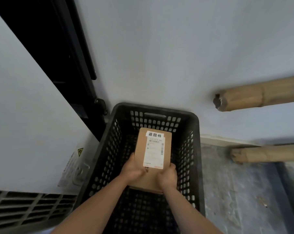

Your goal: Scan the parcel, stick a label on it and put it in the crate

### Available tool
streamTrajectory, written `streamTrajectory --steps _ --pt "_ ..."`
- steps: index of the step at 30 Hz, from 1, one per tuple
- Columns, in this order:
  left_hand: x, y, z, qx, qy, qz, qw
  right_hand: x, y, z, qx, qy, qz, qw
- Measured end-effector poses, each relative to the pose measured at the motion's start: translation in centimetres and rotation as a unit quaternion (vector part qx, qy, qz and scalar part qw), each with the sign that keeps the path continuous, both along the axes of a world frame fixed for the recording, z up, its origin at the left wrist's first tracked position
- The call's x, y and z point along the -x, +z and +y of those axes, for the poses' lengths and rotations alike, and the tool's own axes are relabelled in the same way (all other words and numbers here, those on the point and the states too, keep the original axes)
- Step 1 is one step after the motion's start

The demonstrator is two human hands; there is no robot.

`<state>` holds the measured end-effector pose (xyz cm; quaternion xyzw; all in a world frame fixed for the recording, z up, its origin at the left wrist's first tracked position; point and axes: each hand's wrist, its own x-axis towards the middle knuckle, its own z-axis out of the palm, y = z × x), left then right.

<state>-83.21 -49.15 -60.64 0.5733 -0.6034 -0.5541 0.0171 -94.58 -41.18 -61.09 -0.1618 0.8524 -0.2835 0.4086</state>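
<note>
- Brown cardboard parcel [149,159] w/ white shipping label and small white sticker [154,134] at far end, held inside black perforated plastic crate [196,149].
- Left hand [132,169] and right hand [168,177] clamped on near end, 1 per side.
- Long axis pointing away, along crate length.
- Both hands equally near; probably lowering to crate floor next.

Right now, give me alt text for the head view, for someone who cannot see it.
Two bare hands, left hand and right hand, hold a brown cardboard parcel with a white shipping label and a small white sticker inside a black perforated plastic crate. A white cabinet stands to its left; two brown cardboard tubes lie to its right.
</note>
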Motion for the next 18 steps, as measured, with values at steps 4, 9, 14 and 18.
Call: streamTrajectory --steps 4,9,14,18 --pt "0.5 -3.3 -0.5 0.019 -0.008 0.001 1.0 0.2 -3.2 -1.4 0.02 0.046 -0.025 0.998" --pt "0.1 -5.8 0.0 0.027 -0.06 -0.045 0.997 -0.7 -4.5 -1.6 0.025 0.082 -0.079 0.993" --pt "0.0 -3.9 0.7 0.038 -0.071 -0.044 0.996 -0.7 -3.1 0.6 -0.023 0.093 -0.103 0.99" --pt "-0.2 1.3 2.1 0.027 -0.092 -0.045 0.994 -1.0 1.7 3.3 -0.026 0.112 -0.089 0.989"
